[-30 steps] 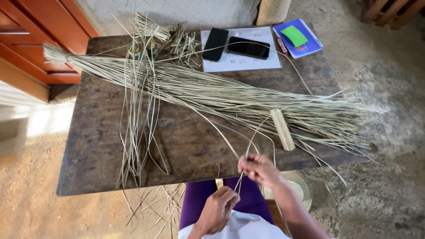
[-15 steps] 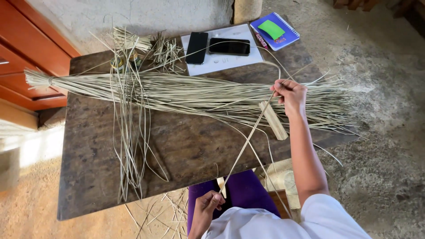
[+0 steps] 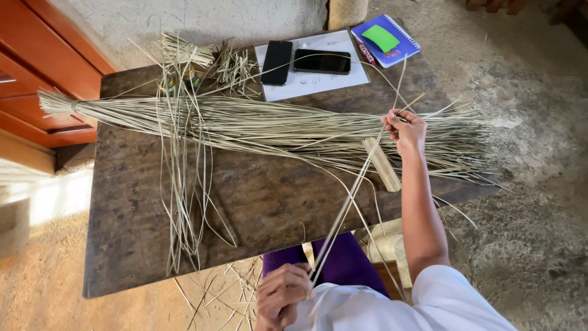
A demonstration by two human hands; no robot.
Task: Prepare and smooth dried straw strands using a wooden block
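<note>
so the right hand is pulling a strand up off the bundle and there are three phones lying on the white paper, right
Not quite: the head view shows two phones, not three, on the white paper. The rest holds: the right hand pinches a strand above the bundle, and the left hand holds its lower end.

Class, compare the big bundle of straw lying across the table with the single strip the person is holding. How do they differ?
The bundle holds many strands; the strip is just one. The bundle rests on the table, lying crosswise; the strip is stretched in the air between the left hand and the right hand, running slantwise. The bundle is tied at one end; the strip is loose. Both are pale, dry straw.
</note>
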